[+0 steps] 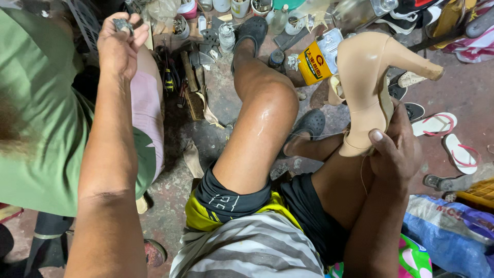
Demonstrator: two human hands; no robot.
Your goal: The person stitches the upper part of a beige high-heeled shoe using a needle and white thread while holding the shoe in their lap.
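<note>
Right hand [396, 149] grips the beige high-heeled shoe [368, 87] by its toe; left hand [119, 44] pinches a small grey piece [123, 24]; the upended shoe may slip onto the cluttered floor [226, 103].

Right hand [396, 149] grips a beige high-heeled shoe [368, 85]; left hand [117, 46] pinches a small grey piece [122, 24].

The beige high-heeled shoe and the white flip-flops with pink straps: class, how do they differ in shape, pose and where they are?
The beige high-heeled shoe has a tall tapering heel; the white flip-flops are flat-soled. The shoe is held off the ground, heel pointing up and right, gripped near its toe by the right hand; the flip-flops lie untouched on the floor. The shoe is one plain colour; the flip-flops pair white soles with pink straps. Both are footwear on the person's right.
</note>
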